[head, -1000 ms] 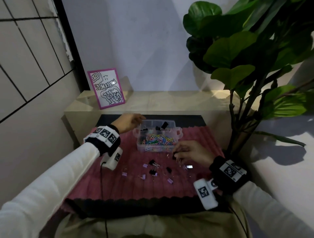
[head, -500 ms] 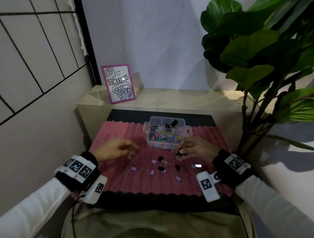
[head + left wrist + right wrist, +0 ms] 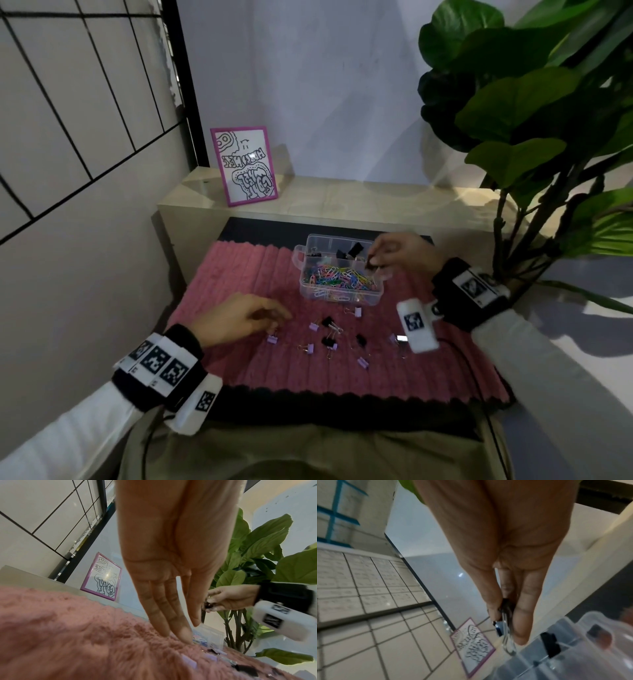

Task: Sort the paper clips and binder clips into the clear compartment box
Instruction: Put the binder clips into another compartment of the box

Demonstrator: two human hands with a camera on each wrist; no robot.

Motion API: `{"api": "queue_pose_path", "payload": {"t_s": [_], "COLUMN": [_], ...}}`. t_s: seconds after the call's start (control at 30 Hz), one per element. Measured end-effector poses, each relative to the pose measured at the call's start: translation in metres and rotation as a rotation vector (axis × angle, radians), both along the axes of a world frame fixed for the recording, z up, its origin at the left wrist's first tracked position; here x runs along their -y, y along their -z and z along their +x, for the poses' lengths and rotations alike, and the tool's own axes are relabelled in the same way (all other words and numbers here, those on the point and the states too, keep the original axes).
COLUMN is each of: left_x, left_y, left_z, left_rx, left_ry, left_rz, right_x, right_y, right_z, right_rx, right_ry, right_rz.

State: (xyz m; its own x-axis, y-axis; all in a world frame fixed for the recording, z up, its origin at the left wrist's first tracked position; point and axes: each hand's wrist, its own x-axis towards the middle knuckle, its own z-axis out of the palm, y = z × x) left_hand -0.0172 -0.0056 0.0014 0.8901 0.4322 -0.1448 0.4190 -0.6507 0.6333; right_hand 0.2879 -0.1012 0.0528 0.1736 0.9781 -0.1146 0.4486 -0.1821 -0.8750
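The right hand (image 3: 399, 255) pinches a small black binder clip (image 3: 505, 609) between thumb and fingers (image 3: 524, 616), holding it over the right edge of the clear plastic compartment box (image 3: 308, 289), whose near section holds a heap of coloured paper clips (image 3: 339, 277). The left hand (image 3: 236, 320) hovers with relaxed, nearly straight fingers (image 3: 171, 616) over the fuzzy pink ribbed mat (image 3: 239, 270), just beside a lilac binder clip (image 3: 272, 339); other lilac and black clips lie scattered nearby.
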Motion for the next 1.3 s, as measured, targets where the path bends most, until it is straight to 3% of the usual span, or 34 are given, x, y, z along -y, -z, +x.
{"api": "queue_pose_path", "payload": {"t_s": [0.1, 0.23, 0.43, 0.57, 0.73, 0.87, 1.0, 1.13, 1.3], "left_x": [0.003, 0.005, 0.003, 0.015, 0.028, 0.032, 0.032, 0.037, 0.066], "left_y": [0.0, -0.001, 0.0, -0.003, -0.008, -0.004, 0.002, 0.002, 0.003], "left_z": [0.003, 0.003, 0.003, 0.025, 0.071, 0.091, 0.088, 0.083, 0.11], "left_rx": [0.022, 0.04, -0.001, 0.027, -0.048, -0.101, -0.066, -0.021, -0.061], "left_ry": [-0.021, -0.03, -0.003, 0.088, 0.234, 0.247, 0.233, 0.214, 0.371], "left_rz": [0.013, 0.037, 0.123, 0.07, 0.129, 0.245, 0.249, 0.246, 0.24], "right_x": [-0.038, -0.073, -0.089, -0.067, 0.002, 0.056, 0.079, 0.087, 0.081], "right_y": [0.006, 0.021, 0.026, 0.016, -0.003, 0.012, 0.047, 0.075, 0.075], "right_z": [0.02, 0.036, 0.033, 0.024, 0.003, -0.009, -0.012, -0.014, -0.012], "right_rx": [0.046, -0.042, 0.142, 0.451, 0.515, 0.652, 0.751, 0.877, 0.779], "right_ry": [0.143, 0.251, 0.225, 0.177, -0.009, -0.291, -0.454, -0.444, -0.404], "right_rz": [-0.035, -0.151, -0.152, -0.132, 0.073, -0.057, -0.214, -0.203, -0.206]}}
